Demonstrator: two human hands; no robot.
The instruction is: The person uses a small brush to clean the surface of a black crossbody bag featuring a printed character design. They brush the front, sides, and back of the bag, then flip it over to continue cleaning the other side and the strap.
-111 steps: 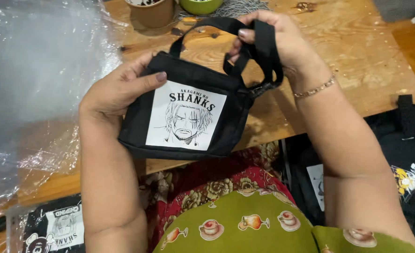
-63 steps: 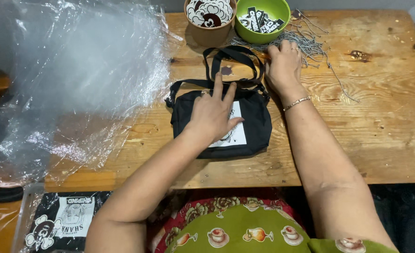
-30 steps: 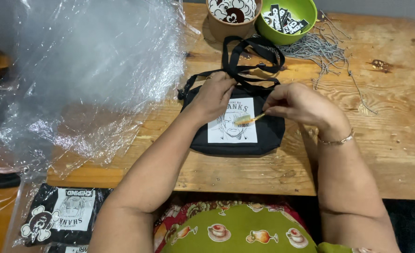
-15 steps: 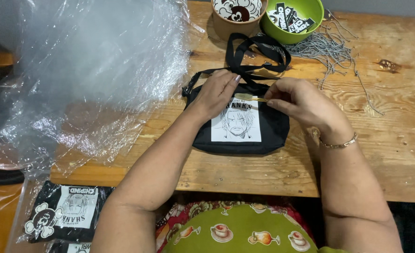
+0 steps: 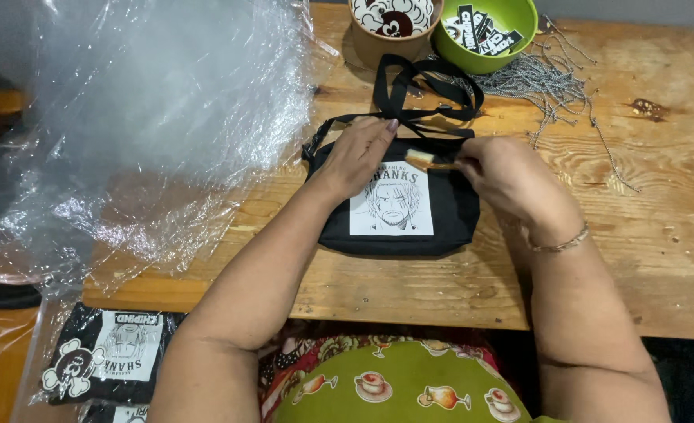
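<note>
Two packed black bags (image 5: 104, 356) in clear sleeves nearest, below the table edge (image 5: 410, 301). Mid-table, black pouch (image 5: 398, 207) flat and print-up, pinned by left hand (image 5: 359, 153), fingers spread; right hand (image 5: 504, 172) pinching small pale tag (image 5: 421, 159) at its top edge. Farthest, loose plastic wrap (image 5: 159, 117), ball chains (image 5: 551, 78), brown bowl (image 5: 394, 23) and green bowl (image 5: 492, 31), within reach.

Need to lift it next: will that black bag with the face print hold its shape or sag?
The black bag lies flat on the wooden table, so it probably sags and seems light. Its straps curl loosely and would likely dangle. The left hand presses it flat, suggesting soft cloth.
</note>
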